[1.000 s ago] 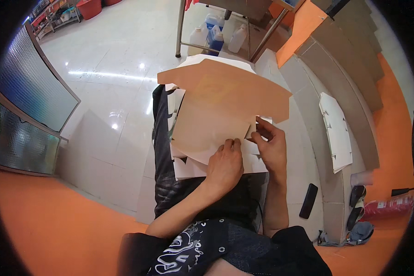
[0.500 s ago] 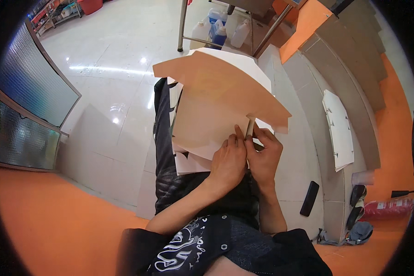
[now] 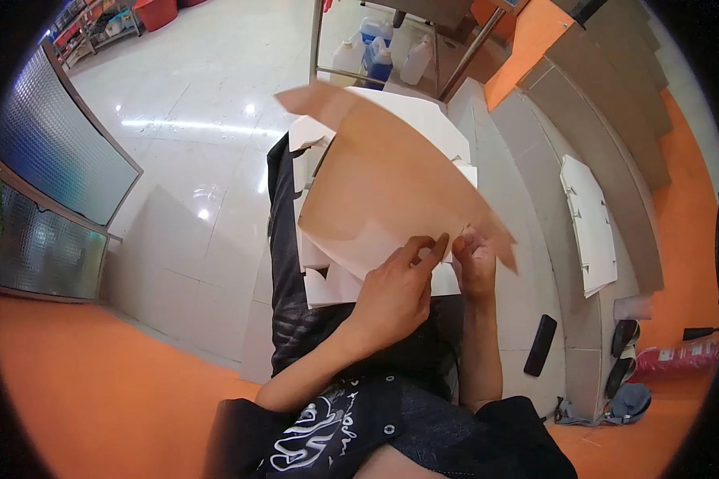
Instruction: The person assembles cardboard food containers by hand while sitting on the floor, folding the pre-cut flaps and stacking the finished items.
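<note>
A brown-faced cardboard sheet [image 3: 383, 176], cut with flaps, lies tilted over my lap. Its right part bends downward near my right hand [image 3: 477, 263], whose fingers pinch the near-right edge. My left hand [image 3: 398, 281] is at the same edge just beside it, fingers bent onto the card; its thumb is hidden. Underneath is a stack of white cut cardboard sheets [image 3: 419, 108] with slots and notched edges, resting on my dark trousers [image 3: 284, 327]. The brown sheet covers most of that stack.
To the right, more white cut sheets [image 3: 589, 227] lean on a tiled step [image 3: 547, 176]. A black phone [image 3: 540, 345] lies on the floor. Plastic jugs [image 3: 377, 60] stand beneath a metal-legged table ahead. A framed textured-glass panel [image 3: 68, 136] stands at left.
The brown sheet has turned clockwise, its right end dropping toward me. My right hand has moved right along the edge, away from my left hand. More of the white stack shows.
</note>
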